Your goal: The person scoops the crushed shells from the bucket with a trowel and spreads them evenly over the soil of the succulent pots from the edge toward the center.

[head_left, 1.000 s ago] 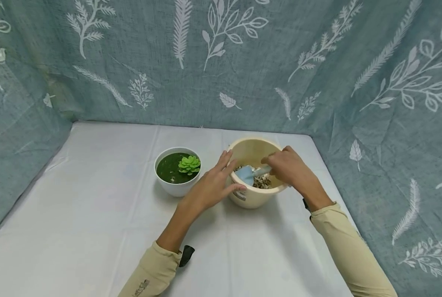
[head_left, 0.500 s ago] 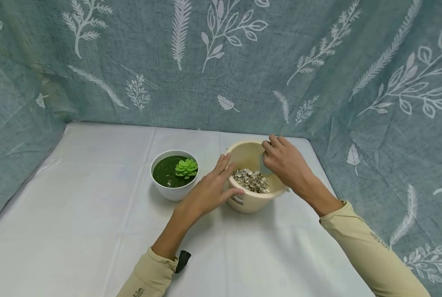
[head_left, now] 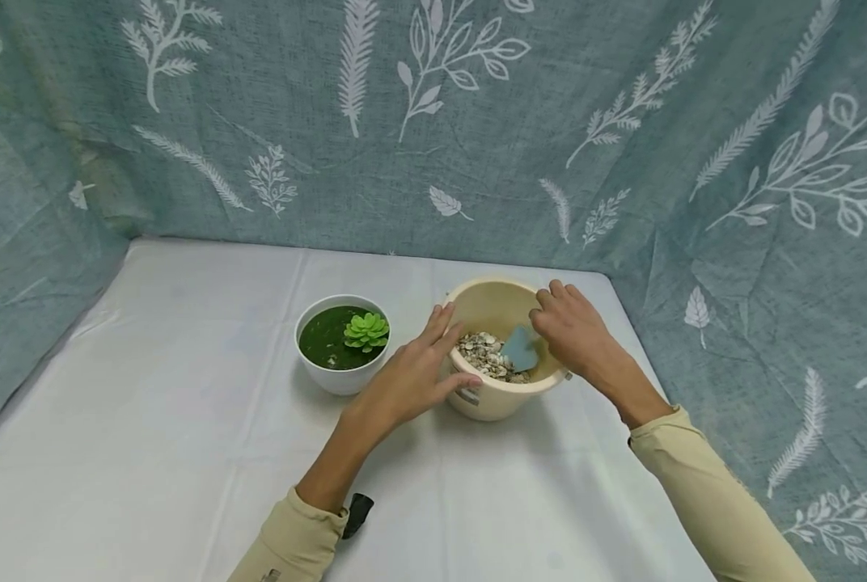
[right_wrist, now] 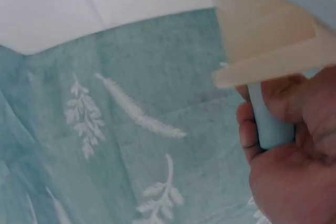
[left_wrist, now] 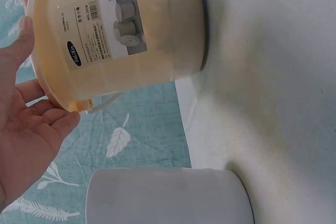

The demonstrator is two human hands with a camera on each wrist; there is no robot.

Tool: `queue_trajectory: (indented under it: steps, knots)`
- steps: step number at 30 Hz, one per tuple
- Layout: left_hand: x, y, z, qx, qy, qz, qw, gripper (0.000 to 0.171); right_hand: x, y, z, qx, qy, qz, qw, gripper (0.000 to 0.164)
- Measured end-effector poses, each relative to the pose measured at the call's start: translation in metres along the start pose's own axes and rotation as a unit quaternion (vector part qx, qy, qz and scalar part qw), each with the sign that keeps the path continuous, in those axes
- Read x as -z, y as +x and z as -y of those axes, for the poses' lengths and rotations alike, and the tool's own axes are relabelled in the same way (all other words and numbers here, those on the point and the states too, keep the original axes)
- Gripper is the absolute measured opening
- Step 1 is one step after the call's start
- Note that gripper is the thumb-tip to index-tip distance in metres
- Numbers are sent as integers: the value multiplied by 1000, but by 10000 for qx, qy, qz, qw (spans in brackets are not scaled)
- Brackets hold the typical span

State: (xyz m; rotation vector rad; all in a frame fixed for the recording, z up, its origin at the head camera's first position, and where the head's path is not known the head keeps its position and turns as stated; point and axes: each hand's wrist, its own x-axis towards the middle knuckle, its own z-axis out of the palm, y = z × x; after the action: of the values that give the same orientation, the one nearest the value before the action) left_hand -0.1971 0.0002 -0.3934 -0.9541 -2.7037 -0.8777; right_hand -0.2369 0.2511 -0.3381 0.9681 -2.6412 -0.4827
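The light-blue trowel (head_left: 520,349) slanted down inside the cream plastic bucket (head_left: 493,406), its blade touching pale, shell-like chips (head_left: 483,351). The right hand (head_left: 577,333) gripped its handle with curled fingers; the left hand (head_left: 413,373), spread wide, touched the rim. Nearby, a white bowl (head_left: 342,381) containing a green succulent (head_left: 366,331) stood on white cloth (head_left: 164,404).

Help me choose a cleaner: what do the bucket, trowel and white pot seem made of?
Bucket: probably plastic, smooth, slight sheen; even cream colour, rounded rim.
Trowel: likely plastic, fairly matt; plain pale blue handle, no metal showing.
White pot: smooth, fairly matt; plastic or ceramic, plain look leaves that open.
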Motion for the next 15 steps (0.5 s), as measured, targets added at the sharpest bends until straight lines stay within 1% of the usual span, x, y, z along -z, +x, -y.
queue_trajectory:
  steps: [4,8,11,15]
  knots:
    - [-1,0,0,-18,-12,-89,10000,82,-2,-2,0,-170,250,2,9995,16]
    - [-1,0,0,-10,-125,-181,9998,80,-5,-1,0,-387,624,-6,9973,16]
    - [-2,1,0,-33,-198,-172,9997,80,-8,-1,0,-616,966,74,9934,16]
    - [-3,2,-1,-32,-171,-162,9997,81,-14,-2,3,-776,1448,111,9864,17]
